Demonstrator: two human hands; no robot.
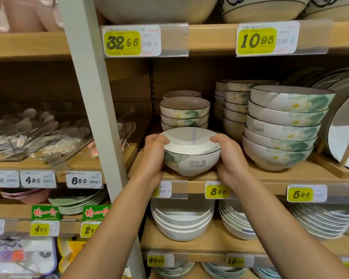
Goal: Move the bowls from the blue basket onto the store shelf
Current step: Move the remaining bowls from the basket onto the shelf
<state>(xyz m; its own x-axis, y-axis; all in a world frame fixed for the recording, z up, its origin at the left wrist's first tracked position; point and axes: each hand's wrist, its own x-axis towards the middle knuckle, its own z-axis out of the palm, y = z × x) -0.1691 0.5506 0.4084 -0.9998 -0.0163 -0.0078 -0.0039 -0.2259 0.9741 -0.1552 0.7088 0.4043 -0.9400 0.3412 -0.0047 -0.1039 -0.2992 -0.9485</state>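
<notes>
A white bowl (191, 156) with a green leaf pattern, a dark rim and a barcode sticker stands on the front edge of the wooden store shelf (270, 181). My left hand (154, 156) grips its left side with the thumb over the rim. My right hand (231, 156) grips its right side the same way. Right behind it is a short stack of matching small bowls (184, 113). The blue basket is out of view.
A tall stack of larger matching bowls (280, 129) stands close on the right, with another stack (235, 109) behind. A plate (345, 135) leans on a wooden stand at far right. A grey upright post (93, 97) borders the shelf on the left.
</notes>
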